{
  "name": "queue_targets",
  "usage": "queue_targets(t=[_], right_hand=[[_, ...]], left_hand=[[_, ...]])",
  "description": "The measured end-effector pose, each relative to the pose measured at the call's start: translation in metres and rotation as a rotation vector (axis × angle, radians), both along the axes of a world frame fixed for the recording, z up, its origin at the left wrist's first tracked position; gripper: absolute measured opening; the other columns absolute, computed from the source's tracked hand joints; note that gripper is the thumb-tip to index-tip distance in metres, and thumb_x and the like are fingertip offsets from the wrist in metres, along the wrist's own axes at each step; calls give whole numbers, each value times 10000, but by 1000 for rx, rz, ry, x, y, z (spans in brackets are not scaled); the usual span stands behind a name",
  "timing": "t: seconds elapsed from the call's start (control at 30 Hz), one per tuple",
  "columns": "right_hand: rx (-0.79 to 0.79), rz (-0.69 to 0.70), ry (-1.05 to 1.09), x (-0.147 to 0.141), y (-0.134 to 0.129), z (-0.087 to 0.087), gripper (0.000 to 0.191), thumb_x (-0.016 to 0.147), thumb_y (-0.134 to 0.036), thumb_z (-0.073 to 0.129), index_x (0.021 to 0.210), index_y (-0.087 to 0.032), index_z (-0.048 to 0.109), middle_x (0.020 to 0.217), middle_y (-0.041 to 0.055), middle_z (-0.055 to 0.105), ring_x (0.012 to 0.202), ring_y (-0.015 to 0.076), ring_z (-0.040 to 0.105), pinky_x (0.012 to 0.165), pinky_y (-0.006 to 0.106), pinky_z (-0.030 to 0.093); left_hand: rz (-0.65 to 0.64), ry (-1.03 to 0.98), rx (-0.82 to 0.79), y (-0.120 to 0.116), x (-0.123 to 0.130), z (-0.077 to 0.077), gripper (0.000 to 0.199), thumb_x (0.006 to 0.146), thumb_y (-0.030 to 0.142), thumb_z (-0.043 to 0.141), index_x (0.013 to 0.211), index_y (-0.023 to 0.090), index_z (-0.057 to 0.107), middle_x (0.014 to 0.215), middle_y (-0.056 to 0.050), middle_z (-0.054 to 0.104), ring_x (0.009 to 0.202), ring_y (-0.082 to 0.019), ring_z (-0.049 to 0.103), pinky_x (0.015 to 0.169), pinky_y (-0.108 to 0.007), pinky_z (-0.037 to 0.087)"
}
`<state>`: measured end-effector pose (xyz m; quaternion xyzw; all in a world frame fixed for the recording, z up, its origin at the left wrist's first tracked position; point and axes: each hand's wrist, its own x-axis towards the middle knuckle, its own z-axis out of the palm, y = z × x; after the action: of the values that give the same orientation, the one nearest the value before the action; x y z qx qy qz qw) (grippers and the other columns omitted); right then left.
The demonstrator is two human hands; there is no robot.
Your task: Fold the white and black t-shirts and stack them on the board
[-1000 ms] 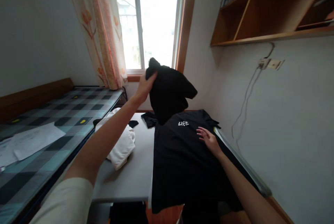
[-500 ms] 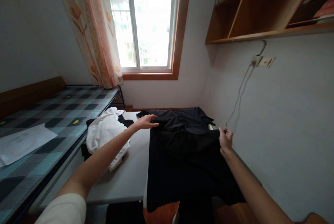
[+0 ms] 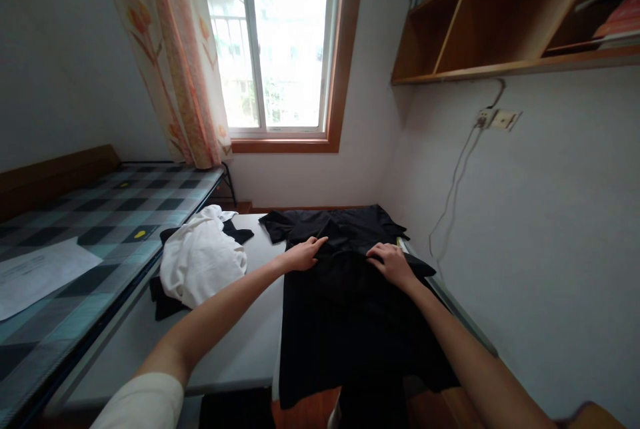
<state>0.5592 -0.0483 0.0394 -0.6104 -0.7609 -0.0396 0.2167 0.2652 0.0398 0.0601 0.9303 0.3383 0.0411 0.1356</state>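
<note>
A black short-sleeved garment (image 3: 345,329) lies spread over a white table, its sleeves towards the window and its lower part hanging over the near edge. My left hand (image 3: 304,254) is over its upper left part, index finger stretched out and thumb apart below. My right hand (image 3: 394,265) rests on its upper middle right, fingers spread and bent down onto the cloth. A low fold of black fabric runs between the two hands. Left of my left forearm lies a crumpled white garment (image 3: 205,262) with black cloth (image 3: 167,302) beneath it.
The white table (image 3: 240,342) stands beside a bed with a checked mattress (image 3: 125,206), on which a paper sheet (image 3: 45,272) lies. A wooden shelf (image 3: 495,22) hangs at upper right, above a cable (image 3: 453,182) on the wall. A curtain (image 3: 175,69) hangs by the window.
My right hand has let go of the garment's right edge and moved left onto its middle. My left hand has shifted right over the cloth. The garment's left sleeve now shows uncovered.
</note>
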Motion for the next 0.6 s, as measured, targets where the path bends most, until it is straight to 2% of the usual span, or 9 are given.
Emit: queue_targets(t=[0.07, 0.13, 0.23, 0.3, 0.37, 0.47, 0.53, 0.6], right_hand=[[67, -6, 88, 4, -4, 10, 237, 865, -424, 534, 901, -267, 708, 924, 72, 676, 918, 263, 605, 889, 452, 412], [185, -10, 247, 9, -9, 24, 233, 878, -408, 511, 858, -242, 674, 922, 78, 671, 912, 251, 611, 888, 440, 434], [359, -54, 496, 13, -15, 49, 186, 857, -390, 530, 842, -227, 618, 930, 74, 661, 905, 232, 616, 840, 400, 482], [472, -126, 621, 17, -19, 69, 172, 829, -382, 549, 859, -218, 592, 903, 64, 649, 853, 217, 616, 786, 378, 502], [614, -239, 713, 27, -23, 89, 172, 810, -373, 548, 866, -212, 565, 839, 49, 621, 767, 201, 599, 738, 372, 502], [842, -435, 788, 54, -30, 114, 132, 783, -345, 532, 844, -232, 499, 768, 32, 554, 704, 199, 555, 716, 391, 484], [946, -548, 793, 76, -36, 121, 118, 763, -325, 529, 819, -257, 450, 781, 53, 536, 741, 223, 549, 744, 419, 474], [971, -644, 783, 96, -43, 121, 123, 755, -321, 522, 804, -272, 420, 822, 85, 546, 788, 251, 557, 770, 443, 468]], left_hand=[[54, -33, -54, 6, 0, -5, 662, 893, 347, 529, 1500, 211, 301, 1270, -105, 620, 1105, -253, 633, 915, -303, 469], [90, -73, -93, 10, 2, -9, 540, 896, 399, 527, 1408, 246, 449, 1096, -60, 701, 1020, -240, 664, 852, -292, 485], [139, -118, -96, 15, 9, -10, 336, 835, 350, 604, 1158, 260, 631, 943, -25, 716, 875, -219, 680, 741, -274, 486], [174, -201, -101, 19, 11, -5, 230, 819, 311, 611, 1031, 234, 653, 856, -15, 700, 796, -196, 665, 687, -262, 473], [238, -388, -106, 27, 8, 8, 161, 822, 283, 595, 962, 210, 629, 787, -5, 669, 732, -169, 638, 658, -253, 461], [399, -829, -93, 43, -13, 38, 72, 814, 240, 593, 860, 194, 561, 736, -1, 616, 678, -145, 604, 644, -258, 457], [469, -1043, -85, 52, -35, 58, 79, 844, 262, 559, 862, 201, 512, 767, -14, 607, 680, -145, 610, 627, -269, 466], [496, -1127, -79, 57, -57, 73, 109, 884, 316, 503, 909, 214, 474, 838, -37, 621, 714, -158, 629, 600, -279, 475]])
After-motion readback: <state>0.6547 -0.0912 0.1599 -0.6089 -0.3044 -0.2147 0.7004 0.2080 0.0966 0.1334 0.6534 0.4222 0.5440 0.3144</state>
